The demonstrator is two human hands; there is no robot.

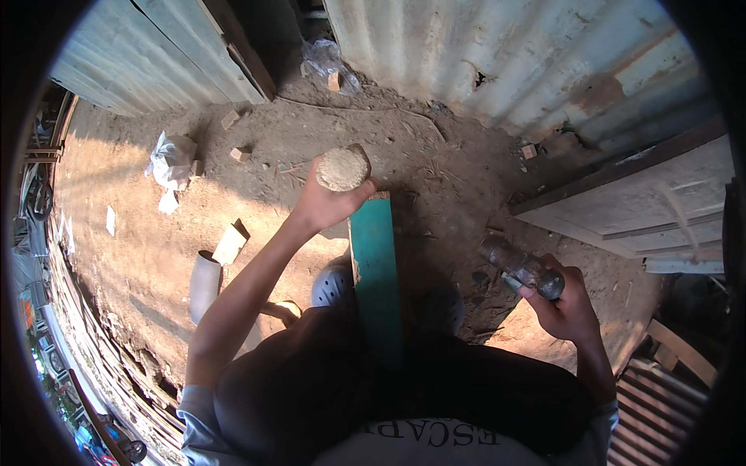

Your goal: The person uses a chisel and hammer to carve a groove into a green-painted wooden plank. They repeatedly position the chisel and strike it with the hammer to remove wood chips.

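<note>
I see the left hand [330,206] wrapped round a pale-topped wooden piece [343,169] near the green board [374,256]. The right hand [571,307] grips a dark cylindrical tool [519,265].

Looks green on plank [374,241], tan on round block [343,169] by its far end. Reads dk brn on tool [522,262] to its R, grey-blue w/ dk dots on clog [332,286] to its L, rust-blotched grey on metal sheet [497,54] well beyond.
</note>
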